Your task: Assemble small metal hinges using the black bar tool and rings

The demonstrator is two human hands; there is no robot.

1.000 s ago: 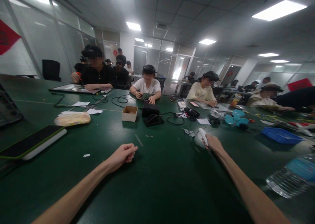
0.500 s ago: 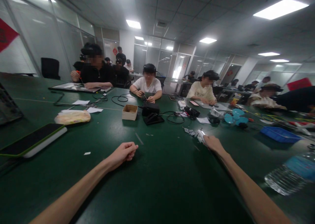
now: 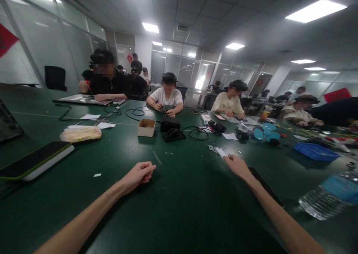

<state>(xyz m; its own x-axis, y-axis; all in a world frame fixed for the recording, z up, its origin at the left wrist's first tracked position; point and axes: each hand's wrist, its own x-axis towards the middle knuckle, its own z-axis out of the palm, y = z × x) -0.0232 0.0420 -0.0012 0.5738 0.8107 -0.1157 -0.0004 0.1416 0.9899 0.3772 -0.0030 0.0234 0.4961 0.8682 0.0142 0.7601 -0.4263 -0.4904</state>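
Note:
My left hand [image 3: 139, 174] is closed in a loose fist above the green table [image 3: 173, 209]. Whatever its curled fingers hold, if anything, is hidden. Over on the right, my right hand [image 3: 237, 166] grips a small white oblong piece [image 3: 220, 152], whose near end the fingers cover. Small silvery metal parts [image 3: 212, 148] lie just beyond that piece, some of them partly hidden by it. Beneath my right forearm, a dark flat object [image 3: 267, 187] rests on the table. A thin clear strip [image 3: 157, 157] lies just beyond my left fist.
Ahead stand a small open cardboard box [image 3: 146, 128] and a black device [image 3: 170, 123] with cables. To the right are a blue fan blade [image 3: 266, 132], a blue tray [image 3: 316, 151] and a water bottle [image 3: 327, 198]. A green-edged panel [image 3: 36, 159] lies left. Several people sit opposite.
My right hand has moved left and slightly nearer with the white piece, over the metal parts. The dark flat object under the forearm now shows. My left hand stays put.

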